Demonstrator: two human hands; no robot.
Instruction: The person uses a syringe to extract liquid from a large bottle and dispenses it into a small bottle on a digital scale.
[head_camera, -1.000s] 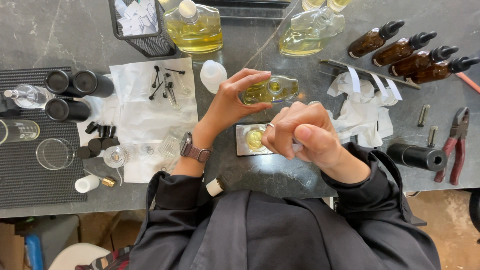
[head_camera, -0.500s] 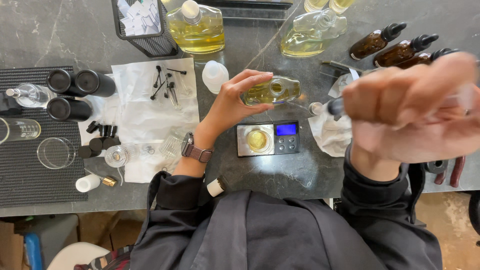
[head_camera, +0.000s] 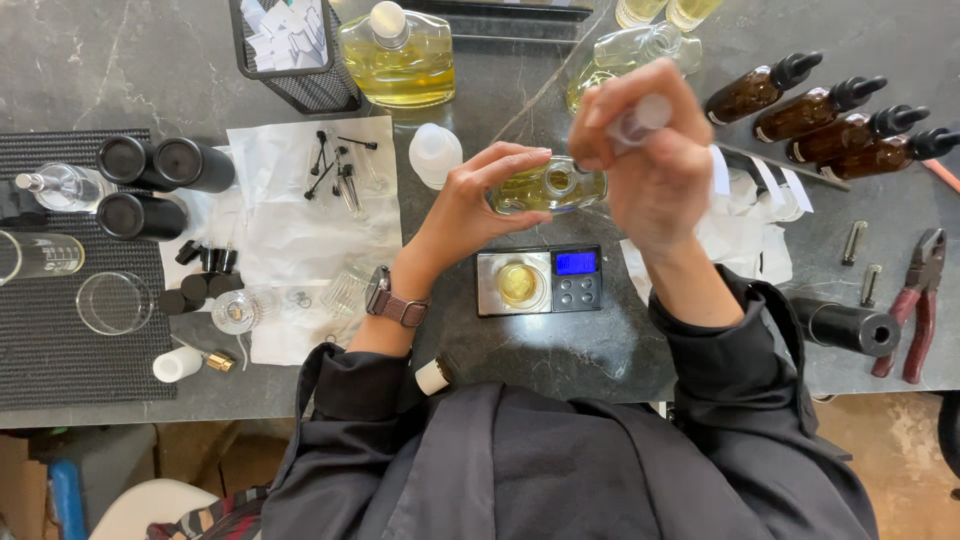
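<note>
- Our left hand (head_camera: 480, 205) is clamped on a small clear glass bottle (head_camera: 548, 188) of yellow liquid, held above the worktop (head_camera: 600, 350) with fingers over the top and thumb underneath; its open neck faces the camera.
- Our right hand (head_camera: 650, 165) is raised just beside and above that bottle, fingers closed together around a small pale tube-like item (head_camera: 640, 118); it is blurred, so we cannot tell exactly what it is.
- Directly below the hands sits a small digital scale (head_camera: 540, 281) with a lit blue display and a small dish of yellow liquid (head_camera: 519, 283) on its pan.
- A wristwatch (head_camera: 385, 297) is on the left wrist.
- White tissue paper (head_camera: 755, 225) lies under the right forearm.
- Farther back stand a large flat bottle of yellow liquid (head_camera: 400, 60) and a white cap (head_camera: 435, 155).
- To the right lie four amber dropper bottles (head_camera: 830, 115), a black cylinder (head_camera: 845, 325) and red-handled pliers (head_camera: 915, 305).
- To the left, a white paper sheet (head_camera: 300, 220) carries small black pump parts; beyond it a black ribbed mat (head_camera: 70, 340) holds black caps (head_camera: 160, 165) and clear glassware.
</note>
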